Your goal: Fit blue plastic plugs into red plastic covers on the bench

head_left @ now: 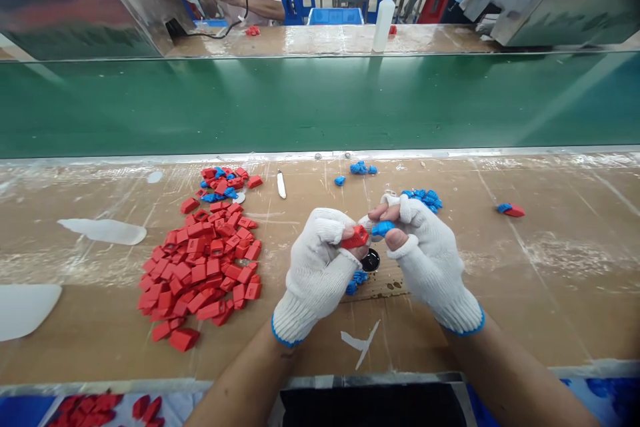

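A small red piece [356, 237] is held in the left hand [317, 263], with the grip clamped on it between thumb and fingertips. A small blue piece [383, 228] is pinched the same way in the right hand [431, 260], grip closed tight on it. The two pieces are held end to end above the middle of the bench [500, 307], touching or very nearly (hard to call at this size). Both hands are gloved in white knit with the fingertips left bare.

Right under the hands a little black round thing [371, 259] can be seen on the bench, with a few blue bits [356, 280] just beside it. A big pile of red pieces [200, 267] is spread out to the left of the left hand. More blue pieces [425, 198] are scattered just beyond the right hand. A green belt [320, 107] is run along the far side of the bench, and a white bottle [383, 23] is stood past it.
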`<action>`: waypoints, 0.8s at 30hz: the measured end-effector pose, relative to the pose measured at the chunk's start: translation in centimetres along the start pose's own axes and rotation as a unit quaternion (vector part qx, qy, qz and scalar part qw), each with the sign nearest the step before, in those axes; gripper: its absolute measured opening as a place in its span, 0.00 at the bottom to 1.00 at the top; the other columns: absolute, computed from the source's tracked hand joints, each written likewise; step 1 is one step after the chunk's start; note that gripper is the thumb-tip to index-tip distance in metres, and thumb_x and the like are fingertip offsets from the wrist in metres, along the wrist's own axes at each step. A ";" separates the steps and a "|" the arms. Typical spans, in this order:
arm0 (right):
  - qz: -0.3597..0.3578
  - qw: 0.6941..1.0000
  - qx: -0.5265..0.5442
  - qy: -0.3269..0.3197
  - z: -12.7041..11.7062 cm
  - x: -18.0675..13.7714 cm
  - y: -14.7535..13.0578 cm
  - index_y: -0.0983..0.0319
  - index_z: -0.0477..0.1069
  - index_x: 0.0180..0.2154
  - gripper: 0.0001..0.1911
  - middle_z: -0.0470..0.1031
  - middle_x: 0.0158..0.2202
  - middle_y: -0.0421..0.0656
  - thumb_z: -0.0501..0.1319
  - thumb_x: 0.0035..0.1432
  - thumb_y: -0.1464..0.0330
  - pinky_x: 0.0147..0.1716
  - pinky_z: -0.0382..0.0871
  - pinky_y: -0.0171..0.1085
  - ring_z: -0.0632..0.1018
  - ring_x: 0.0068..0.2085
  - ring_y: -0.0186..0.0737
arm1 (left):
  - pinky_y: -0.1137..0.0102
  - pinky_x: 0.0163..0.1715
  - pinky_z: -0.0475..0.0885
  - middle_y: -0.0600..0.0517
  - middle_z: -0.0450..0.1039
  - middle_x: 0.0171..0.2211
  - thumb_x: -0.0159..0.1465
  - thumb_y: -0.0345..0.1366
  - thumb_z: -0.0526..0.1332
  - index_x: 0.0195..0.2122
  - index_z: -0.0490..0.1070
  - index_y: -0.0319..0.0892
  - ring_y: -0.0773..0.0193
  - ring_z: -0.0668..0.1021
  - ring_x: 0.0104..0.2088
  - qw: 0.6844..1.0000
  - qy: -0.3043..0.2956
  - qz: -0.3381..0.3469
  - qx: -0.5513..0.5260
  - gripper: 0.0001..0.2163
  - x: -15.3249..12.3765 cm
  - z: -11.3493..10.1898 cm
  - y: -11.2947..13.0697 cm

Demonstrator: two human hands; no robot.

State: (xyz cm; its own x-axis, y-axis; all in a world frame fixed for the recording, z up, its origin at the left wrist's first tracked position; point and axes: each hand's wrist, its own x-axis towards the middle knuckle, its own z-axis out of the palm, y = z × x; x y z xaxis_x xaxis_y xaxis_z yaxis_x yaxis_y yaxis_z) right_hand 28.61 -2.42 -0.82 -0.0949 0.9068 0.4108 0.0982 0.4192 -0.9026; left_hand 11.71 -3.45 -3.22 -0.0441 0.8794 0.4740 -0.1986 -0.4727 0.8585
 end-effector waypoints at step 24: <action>-0.050 0.996 -0.070 -0.026 -0.6 0.0 -0.8 0.53 0.78 0.50 0.10 0.83 0.45 0.42 0.65 0.71 0.71 0.48 0.81 0.43 0.84 0.48 0.44 | 0.65 0.47 0.83 0.49 0.84 0.47 0.67 0.25 0.70 0.37 0.74 0.44 0.61 0.86 0.46 0.998 -0.003 -0.021 -0.062 0.08 0.0 0.2 0.7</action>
State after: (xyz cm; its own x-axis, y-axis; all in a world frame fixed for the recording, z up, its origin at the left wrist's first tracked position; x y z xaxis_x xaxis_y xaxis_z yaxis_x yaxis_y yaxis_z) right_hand 29.15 -2.76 -0.07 -0.1624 0.8578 0.4877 0.2217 0.5134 -0.8290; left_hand 11.80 -3.78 -2.63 -0.0268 0.8979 0.4394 -0.3200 -0.4241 0.8472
